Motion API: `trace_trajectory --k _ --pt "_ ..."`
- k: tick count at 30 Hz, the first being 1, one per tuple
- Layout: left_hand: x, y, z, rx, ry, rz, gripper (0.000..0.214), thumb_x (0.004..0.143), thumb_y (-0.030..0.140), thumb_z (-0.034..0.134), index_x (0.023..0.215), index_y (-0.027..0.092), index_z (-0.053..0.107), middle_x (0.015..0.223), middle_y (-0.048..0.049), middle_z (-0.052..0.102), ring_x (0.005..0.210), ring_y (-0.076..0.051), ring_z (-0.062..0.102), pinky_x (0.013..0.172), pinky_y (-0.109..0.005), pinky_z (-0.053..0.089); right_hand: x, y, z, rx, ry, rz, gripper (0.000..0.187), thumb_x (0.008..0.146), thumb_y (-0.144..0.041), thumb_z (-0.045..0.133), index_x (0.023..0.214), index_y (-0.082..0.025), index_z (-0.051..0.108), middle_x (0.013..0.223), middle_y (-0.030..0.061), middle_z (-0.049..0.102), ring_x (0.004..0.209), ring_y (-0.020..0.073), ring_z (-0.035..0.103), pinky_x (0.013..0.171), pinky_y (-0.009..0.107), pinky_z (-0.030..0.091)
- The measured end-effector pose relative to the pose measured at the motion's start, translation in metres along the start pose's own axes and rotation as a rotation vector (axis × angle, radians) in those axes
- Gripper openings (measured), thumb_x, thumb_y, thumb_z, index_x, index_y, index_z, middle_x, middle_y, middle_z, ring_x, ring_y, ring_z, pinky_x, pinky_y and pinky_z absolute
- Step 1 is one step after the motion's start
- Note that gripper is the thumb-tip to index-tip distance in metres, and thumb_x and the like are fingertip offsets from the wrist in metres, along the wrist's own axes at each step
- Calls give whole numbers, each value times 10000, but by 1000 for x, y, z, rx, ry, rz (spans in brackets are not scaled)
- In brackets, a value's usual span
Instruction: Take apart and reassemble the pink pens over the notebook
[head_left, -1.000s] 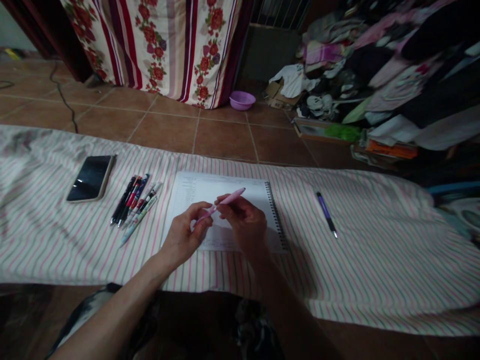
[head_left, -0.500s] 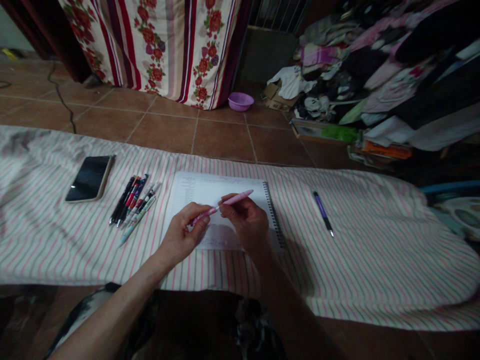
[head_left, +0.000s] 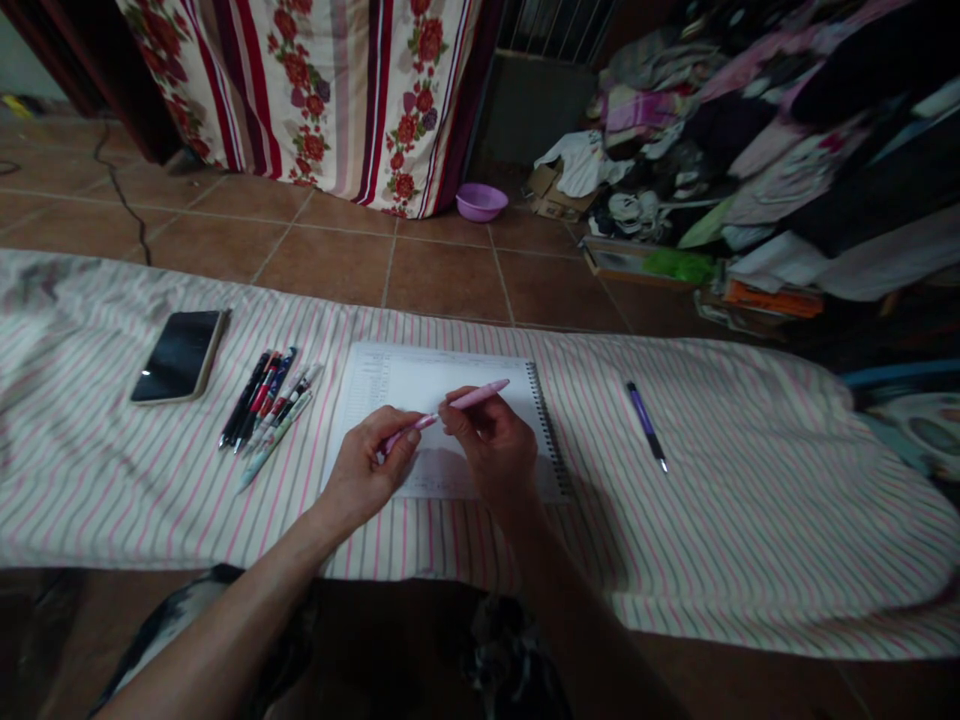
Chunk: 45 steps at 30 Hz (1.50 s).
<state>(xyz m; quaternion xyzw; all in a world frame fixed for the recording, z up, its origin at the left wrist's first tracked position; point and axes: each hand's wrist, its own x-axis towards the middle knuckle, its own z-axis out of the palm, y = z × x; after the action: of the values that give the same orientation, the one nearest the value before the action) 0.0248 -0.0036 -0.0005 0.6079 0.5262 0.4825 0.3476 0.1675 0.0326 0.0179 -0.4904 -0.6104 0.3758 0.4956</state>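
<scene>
— What lies farthest left?
— A dark phone (head_left: 178,356), face up on the striped cloth (head_left: 750,520). Just right of it is a bunch of pens (head_left: 270,408) laid side by side: black, red, blue and pale ones.
— And in the middle?
— A spiral notebook (head_left: 397,378) lies open on the cloth, with its wire binding along the right edge. The page carries faint print too small to read. Both hands are over its lower half.
— What are the hands doing?
— The left hand (head_left: 364,470) comes in from the lower left, and its fingers (head_left: 401,440) are closed on the lower end of a pink pen (head_left: 474,396). The right hand (head_left: 495,450) has its fingers (head_left: 454,418) pinched around the barrel near the middle. So the pen is held between both hands over the page. It slants up to the right, with its free end pointing toward the binding.
— Does the pen touch the paper?
— I cannot tell; the hands and their shadow cover that spot.
— Further right?
— A purple pen (head_left: 646,425) lies alone on the cloth, well apart from the notebook, with its dark tip toward the person.
— And behind all that?
— There is a brown tiled floor (head_left: 330,260) and a floral striped curtain (head_left: 337,90) at the back. A small purple bowl (head_left: 481,201) sits near the curtain's foot. At the far right is a heap of clothes (head_left: 750,130).
</scene>
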Motion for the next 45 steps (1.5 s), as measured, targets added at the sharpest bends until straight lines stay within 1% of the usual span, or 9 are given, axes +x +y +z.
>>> trace_trajectory --k 5,11,18,22,25,31,37,45 --pt "0 -1 0 25 4 -2 192 840 263 513 929 176 659 753 -36 607 671 -146 564 588 -269 435 -1 -2 0 -52 20 18 159 722 -332 655 804 -197 639 713 -5 687 589 127 637 597 242 501" --pt "1 0 -1 59 4 43 178 840 239 516 929 176 656 760 -35 602 694 -148 554 624 -286 433 -2 -4 1 -54 41 14 149 720 -335 656 789 -206 626 696 -10 682 599 129 634 600 248 502" --pt "2 0 -1 49 2 56 178 841 220 513 932 171 658 752 -34 592 700 -148 542 631 -290 423 0 -5 -2 -106 4 -44 145 742 -332 635 807 -203 626 742 6 691 607 128 636 606 249 513" --pt "1 -1 -1 44 7 65 172 838 224 522 929 167 656 750 -34 590 682 -145 533 613 -285 419 1 -4 -3 -80 -32 -41 141 746 -317 636 817 -196 622 736 0 686 613 119 634 611 236 510" --pt "1 -1 -1 47 -1 61 176 845 223 513 931 169 657 755 -34 591 694 -146 537 627 -287 422 2 -1 -3 -64 -35 -35 151 741 -324 642 816 -195 623 739 -1 687 623 119 636 621 237 510" --pt "1 1 -2 56 13 38 166 842 224 518 916 180 659 760 -31 596 697 -144 546 614 -276 423 1 0 0 -32 -3 39 168 705 -351 663 767 -198 630 644 -16 660 568 123 611 572 241 487" --pt "1 -1 -1 85 1 52 172 838 215 516 932 181 657 773 -33 606 689 -141 547 602 -265 420 0 -3 2 32 1 74 155 702 -347 655 750 -203 624 642 -19 646 567 119 604 568 231 486" --pt "2 3 -4 104 19 69 179 832 200 517 923 185 671 772 -35 620 698 -148 561 601 -260 424 -1 -6 2 -18 20 101 175 690 -366 673 712 -196 637 599 -17 652 556 131 612 567 235 487"
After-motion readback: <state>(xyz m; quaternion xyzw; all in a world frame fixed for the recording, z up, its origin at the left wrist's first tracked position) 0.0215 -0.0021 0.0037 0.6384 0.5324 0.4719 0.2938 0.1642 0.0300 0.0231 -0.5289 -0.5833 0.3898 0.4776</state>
